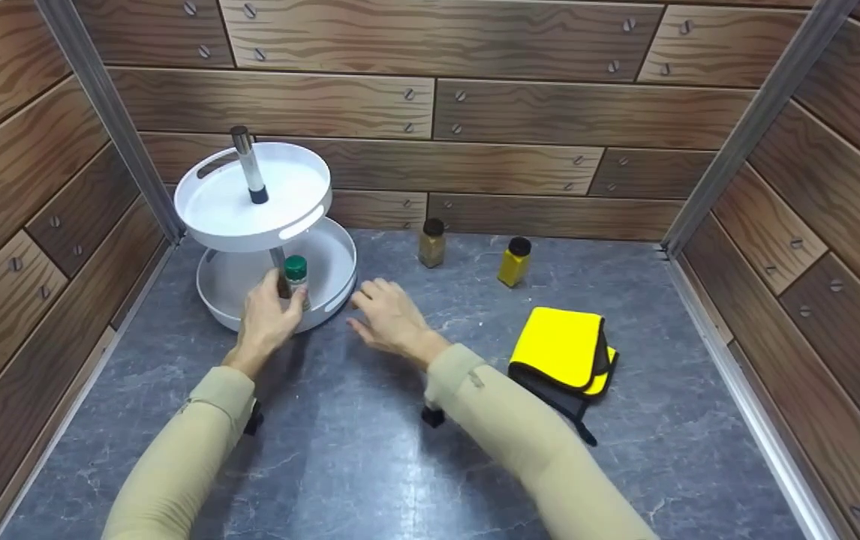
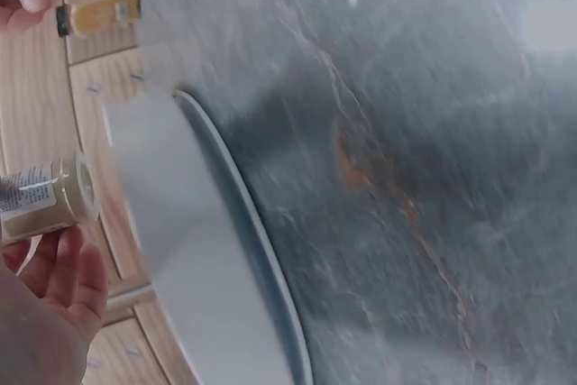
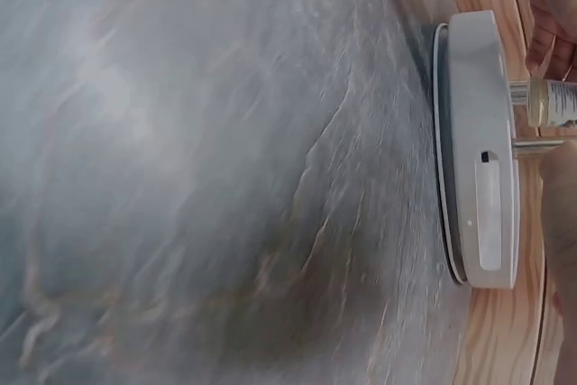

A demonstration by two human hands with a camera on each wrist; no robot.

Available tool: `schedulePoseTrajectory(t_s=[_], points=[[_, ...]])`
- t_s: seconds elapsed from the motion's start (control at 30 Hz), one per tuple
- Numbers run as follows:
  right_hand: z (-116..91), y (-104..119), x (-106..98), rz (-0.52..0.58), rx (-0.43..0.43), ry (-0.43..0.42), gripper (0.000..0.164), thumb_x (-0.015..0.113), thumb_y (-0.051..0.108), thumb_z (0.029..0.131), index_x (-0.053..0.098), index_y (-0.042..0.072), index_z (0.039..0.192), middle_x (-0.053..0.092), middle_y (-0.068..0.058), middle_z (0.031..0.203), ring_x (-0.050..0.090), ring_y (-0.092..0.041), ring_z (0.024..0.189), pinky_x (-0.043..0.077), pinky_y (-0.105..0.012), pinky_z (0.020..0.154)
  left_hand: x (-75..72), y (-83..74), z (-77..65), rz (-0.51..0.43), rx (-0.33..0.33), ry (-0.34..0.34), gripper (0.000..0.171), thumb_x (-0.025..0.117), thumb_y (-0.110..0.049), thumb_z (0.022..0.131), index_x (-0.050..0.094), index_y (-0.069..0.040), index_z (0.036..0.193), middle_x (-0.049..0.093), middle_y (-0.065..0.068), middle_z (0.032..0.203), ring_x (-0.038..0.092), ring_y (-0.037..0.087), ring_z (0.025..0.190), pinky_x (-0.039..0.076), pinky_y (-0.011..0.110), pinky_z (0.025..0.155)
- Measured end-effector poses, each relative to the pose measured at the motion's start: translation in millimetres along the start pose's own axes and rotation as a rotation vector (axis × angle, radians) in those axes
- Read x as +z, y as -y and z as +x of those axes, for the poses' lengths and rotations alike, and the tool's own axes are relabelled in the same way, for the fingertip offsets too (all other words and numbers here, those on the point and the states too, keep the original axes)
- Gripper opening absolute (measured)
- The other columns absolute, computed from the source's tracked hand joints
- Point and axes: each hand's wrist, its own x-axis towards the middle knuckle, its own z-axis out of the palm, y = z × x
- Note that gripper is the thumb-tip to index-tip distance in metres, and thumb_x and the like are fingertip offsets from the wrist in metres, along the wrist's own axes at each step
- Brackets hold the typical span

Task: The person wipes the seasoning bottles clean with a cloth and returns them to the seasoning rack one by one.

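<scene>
My left hand [image 1: 269,319] grips a spice jar [image 1: 296,274] with a green cap and a white label. In the head view the jar overlaps the lower tier [image 1: 220,296] of a white two-tier round tray, beside its central post. From the left wrist the jar [image 2: 41,196] shows its clear base above the tray rim [image 2: 207,250], fingers beneath it. Just off the lower tier's right rim is my right hand [image 1: 389,315], its fingers loosely bent and holding nothing. In the right wrist view the jar [image 3: 554,103] appears over the tray wall [image 3: 487,151].
The upper tier [image 1: 287,180] overhangs the left hand, its post [image 1: 248,161] rising through it. Toward the back wall stand a jar of brownish powder [image 1: 432,246] and a yellow jar [image 1: 514,262], both black-capped. A folded yellow-and-black cloth [image 1: 561,349] lies at right.
</scene>
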Motion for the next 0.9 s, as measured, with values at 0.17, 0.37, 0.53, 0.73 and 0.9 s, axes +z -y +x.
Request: schedulePoseTrajectory(t_s=[0.17,0.37,0.53,0.73,0.9], points=[[23,11,5,-0.011,0.014,0.046,0.035,0.076,0.044,0.106,0.071,0.016,0.127,0.073,-0.004,0.125,0.070,-0.025,0.117,0.060,-0.039,0.100,-1.0,10.6,7.2,0.050,-0.030,-0.009,0.039,0.075,-0.028,0.104,0.067,0.003,0.126,0.076,0.029,0.117,0.074,0.050,0.110,0.057,0.061,0.104],[41,21,15,-0.030,0.049,0.086,0.034,0.075,0.046,0.106,0.070,0.018,0.124,0.070,-0.002,0.125,0.069,-0.022,0.118,0.059,-0.036,0.098,-3.9,21.8,13.5,0.112,-0.050,-0.026,0.038,0.076,-0.029,0.100,0.068,0.003,0.117,0.075,0.030,0.109,0.073,0.052,0.101,0.057,0.063,0.095],[46,30,28,-0.031,0.056,0.118,0.035,0.072,0.049,0.108,0.070,0.019,0.125,0.071,0.000,0.127,0.068,-0.022,0.121,0.057,-0.037,0.098,-10.2,30.7,16.3,0.164,-0.091,0.022,0.041,0.074,-0.031,0.098,0.067,0.004,0.117,0.076,0.031,0.112,0.073,0.054,0.104,0.058,0.064,0.098],[49,34,39,-0.009,0.063,0.116,0.032,0.071,0.047,0.109,0.070,0.020,0.126,0.071,-0.001,0.128,0.069,-0.023,0.120,0.058,-0.039,0.099,-16.5,36.6,20.9,0.200,-0.109,0.063,0.044,0.073,-0.032,0.097,0.067,0.007,0.116,0.077,0.033,0.114,0.074,0.057,0.110,0.058,0.066,0.103],[54,32,42,0.002,0.073,0.106,0.030,0.071,0.043,0.109,0.068,0.023,0.131,0.069,0.000,0.131,0.067,-0.022,0.124,0.057,-0.039,0.102,-16.9,42.4,25.7,0.214,-0.091,0.062,0.041,0.074,-0.030,0.095,0.067,0.007,0.111,0.078,0.035,0.109,0.074,0.060,0.106,0.058,0.067,0.101]])
